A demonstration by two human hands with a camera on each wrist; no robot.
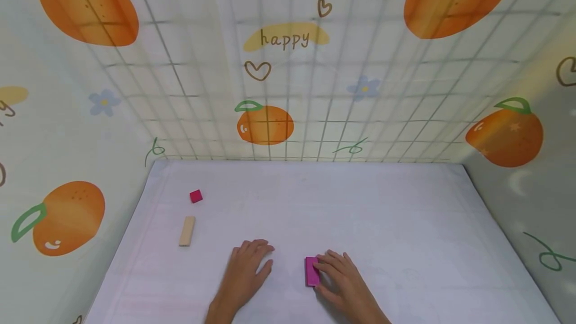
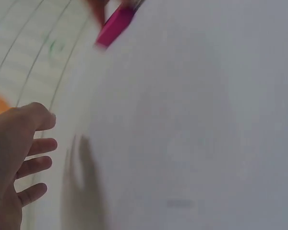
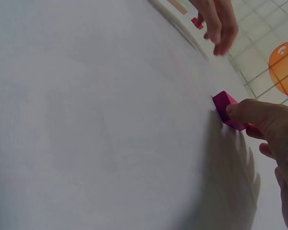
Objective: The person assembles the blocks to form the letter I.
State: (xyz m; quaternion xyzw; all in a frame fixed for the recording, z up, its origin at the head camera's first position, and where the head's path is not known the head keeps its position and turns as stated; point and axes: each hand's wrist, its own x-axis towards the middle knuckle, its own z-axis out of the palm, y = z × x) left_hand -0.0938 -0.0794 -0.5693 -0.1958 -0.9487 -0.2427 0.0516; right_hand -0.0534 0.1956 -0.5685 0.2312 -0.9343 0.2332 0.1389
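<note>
A magenta rectangular block (image 1: pixel 311 272) is near the front middle of the white table. My right hand (image 1: pixel 345 286) pinches it from the right, thumb at its near end and fingers at its far end. In the right wrist view the thumb lies against the block (image 3: pixel 222 106), above its shadow. To the left of the block, my left hand (image 1: pixel 245 275) holds nothing, its fingers loosely spread and apart from the block. The left wrist view shows this hand (image 2: pixel 19 153) with its fingers separated and the magenta block (image 2: pixel 116 26) beyond.
A plain wooden block (image 1: pixel 187 231) lies on the left part of the table. Just behind it sits a small red cube (image 1: pixel 195 196). Cloth walls with printed oranges and a grid (image 1: pixel 310 84) close off the table's back and sides.
</note>
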